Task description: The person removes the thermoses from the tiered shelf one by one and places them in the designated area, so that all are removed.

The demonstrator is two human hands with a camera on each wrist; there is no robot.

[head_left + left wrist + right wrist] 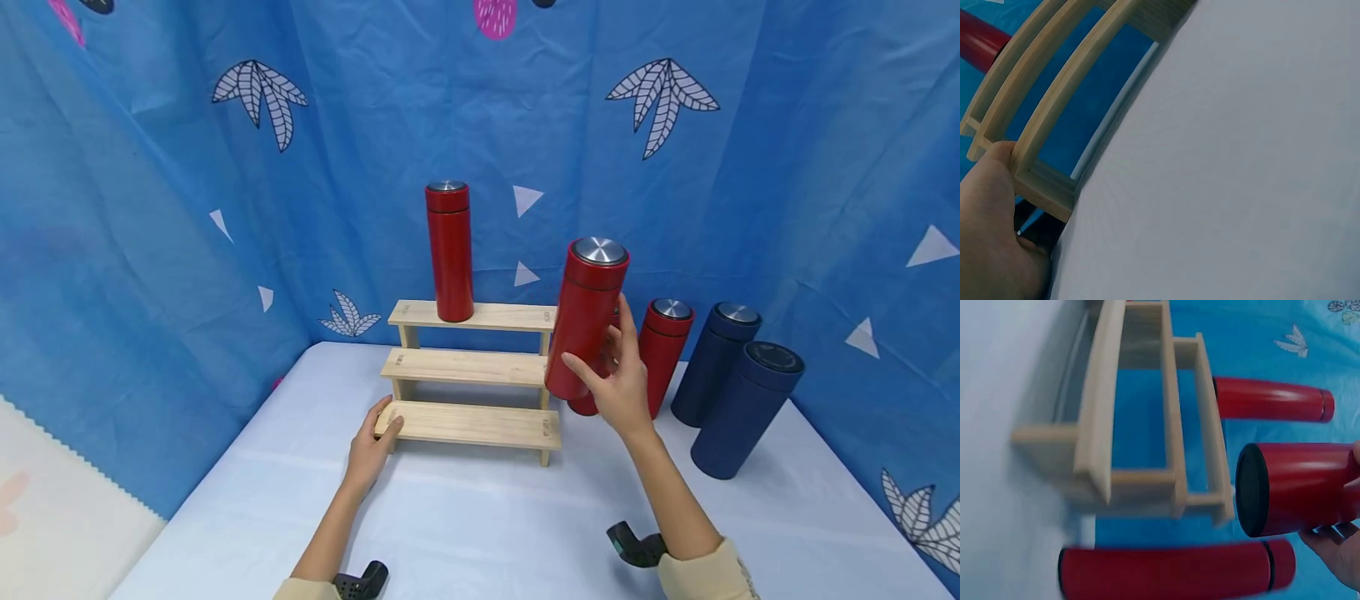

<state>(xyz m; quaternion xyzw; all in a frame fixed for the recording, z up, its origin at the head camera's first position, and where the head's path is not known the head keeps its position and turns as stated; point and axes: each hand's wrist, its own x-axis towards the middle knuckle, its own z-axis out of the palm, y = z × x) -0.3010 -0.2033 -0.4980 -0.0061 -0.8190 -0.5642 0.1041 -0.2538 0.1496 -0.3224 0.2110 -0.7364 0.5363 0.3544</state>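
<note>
My right hand grips a red thermos flask with a silver lid top, thumb on one side and fingers on the other. The flask is raised and slightly tilted beside the right end of a three-step wooden display stand; its dark base shows in the right wrist view. At the stand's left end, my left hand holds the lowest step, with the thumb at its edge. Another red thermos stands upright on the top step, left of its middle.
Right of the stand, a red thermos is mostly hidden behind the held one. Another red thermos and two dark blue ones, one farther back and one nearer, stand beside it. A blue patterned curtain hangs behind the white table.
</note>
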